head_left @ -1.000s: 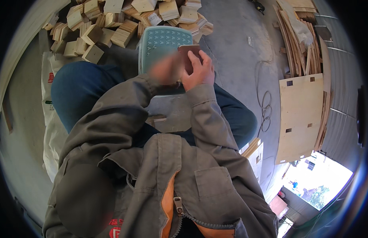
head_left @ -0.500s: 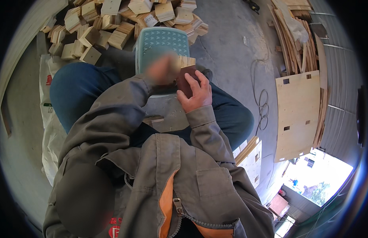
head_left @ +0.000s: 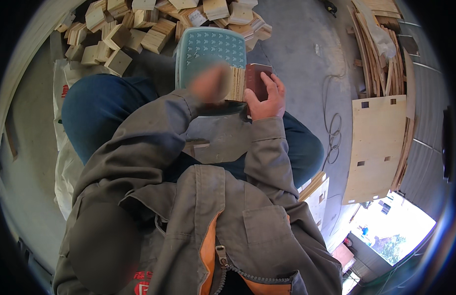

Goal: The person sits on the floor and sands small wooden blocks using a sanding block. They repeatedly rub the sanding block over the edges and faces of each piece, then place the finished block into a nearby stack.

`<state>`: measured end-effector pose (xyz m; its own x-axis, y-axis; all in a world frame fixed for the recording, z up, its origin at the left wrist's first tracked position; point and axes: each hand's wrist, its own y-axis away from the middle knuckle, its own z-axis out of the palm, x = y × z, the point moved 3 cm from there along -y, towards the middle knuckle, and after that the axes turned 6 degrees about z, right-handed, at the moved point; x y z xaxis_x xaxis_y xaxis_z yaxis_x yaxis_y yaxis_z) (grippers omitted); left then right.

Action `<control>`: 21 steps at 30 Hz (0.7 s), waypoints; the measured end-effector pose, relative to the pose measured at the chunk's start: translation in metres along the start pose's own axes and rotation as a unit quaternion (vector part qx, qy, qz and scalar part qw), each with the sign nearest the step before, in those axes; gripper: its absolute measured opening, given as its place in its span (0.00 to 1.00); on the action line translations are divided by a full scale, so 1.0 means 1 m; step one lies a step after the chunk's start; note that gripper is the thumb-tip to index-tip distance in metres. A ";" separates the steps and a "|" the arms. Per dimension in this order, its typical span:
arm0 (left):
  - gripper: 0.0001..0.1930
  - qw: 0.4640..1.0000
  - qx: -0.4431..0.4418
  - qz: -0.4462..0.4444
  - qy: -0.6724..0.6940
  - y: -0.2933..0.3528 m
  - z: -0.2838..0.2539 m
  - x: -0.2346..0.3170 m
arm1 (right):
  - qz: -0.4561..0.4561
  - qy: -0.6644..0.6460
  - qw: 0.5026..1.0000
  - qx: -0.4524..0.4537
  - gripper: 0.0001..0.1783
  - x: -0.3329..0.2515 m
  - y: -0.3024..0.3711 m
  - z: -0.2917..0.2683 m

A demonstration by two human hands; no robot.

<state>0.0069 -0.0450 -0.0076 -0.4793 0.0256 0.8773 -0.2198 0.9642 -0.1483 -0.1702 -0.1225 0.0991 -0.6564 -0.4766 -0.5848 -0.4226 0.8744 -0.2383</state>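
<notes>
In front of me my left hand [head_left: 208, 84], blurred, is at the left end of a pale plywood block [head_left: 236, 84] with layered edges and seems to grip it. My right hand [head_left: 270, 97] holds a flat reddish-brown piece [head_left: 256, 81], its thumb at the near left edge and its fingers over the right side. This piece stands against the block's right end; whether it is a sanding sheet or a faced board I cannot tell. Both are over the near right part of a pale green plastic stool [head_left: 208, 43] with a raised pattern, between my knees.
Beyond the stool lies a heap of plywood blocks [head_left: 159, 35]. To the right, a cable [head_left: 332, 130] loops on the floor, near a large plywood sheet [head_left: 378, 142] with square holes and stacked boards [head_left: 373, 54]. A white sack [head_left: 66, 147] lies left of my left knee.
My right hand and the reddish-brown piece have shifted right and turned more upright. More of the plywood block's layered side shows between my hands. The whole view has shifted slightly.
</notes>
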 end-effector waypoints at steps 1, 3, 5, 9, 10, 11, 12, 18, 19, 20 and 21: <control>0.50 1.000 -0.004 -0.004 0.002 0.000 -0.001 0.001 | 0.009 -0.010 1.000 0.001 0.34 0.002 -0.001 0.000; 0.51 1.000 -0.003 0.004 -0.001 -0.001 -0.002 0.005 | 0.009 -0.015 1.000 0.018 0.35 0.010 0.000 0.001; 0.52 1.000 -0.011 -0.003 -0.002 -0.002 -0.003 0.007 | 0.023 -0.030 0.999 0.026 0.35 0.019 0.000 0.001; 0.52 1.000 -0.017 -0.010 -0.015 -0.001 -0.003 0.006 | 0.118 -0.134 0.984 0.018 0.35 0.044 0.002 0.004; 0.53 1.000 -0.012 -0.004 -0.022 -0.001 -0.003 0.004 | 0.159 -0.172 0.972 0.010 0.35 0.047 0.003 0.003; 0.52 1.000 -0.019 -0.003 -0.018 -0.001 -0.003 0.003 | 0.199 -0.207 0.958 0.003 0.34 0.048 0.004 0.000; 0.52 1.000 -0.026 -0.002 -0.015 -0.001 -0.003 0.001 | 0.206 -0.209 0.956 0.004 0.34 0.050 0.006 -0.002; 0.57 0.999 -0.040 0.022 0.005 -0.004 -0.004 0.003 | 0.280 -0.328 0.902 0.011 0.33 0.033 0.017 -0.032; 0.58 0.998 -0.032 0.045 0.006 -0.004 -0.005 0.006 | 0.281 -0.350 0.894 0.015 0.33 0.034 0.020 -0.038; 0.59 0.998 -0.025 0.061 0.018 -0.003 -0.006 0.006 | 0.280 -0.372 0.885 0.017 0.32 0.035 0.022 -0.044; 0.60 0.996 -0.018 0.076 0.029 -0.001 -0.008 0.006 | 0.282 -0.389 0.877 0.015 0.32 0.034 0.025 -0.050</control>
<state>0.0111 -0.0441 0.0013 -0.4546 0.1869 0.8709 -0.1168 0.9568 -0.2663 -0.2341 -0.1215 0.1119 -0.1252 0.2289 -0.9654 -0.1435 0.9586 0.2459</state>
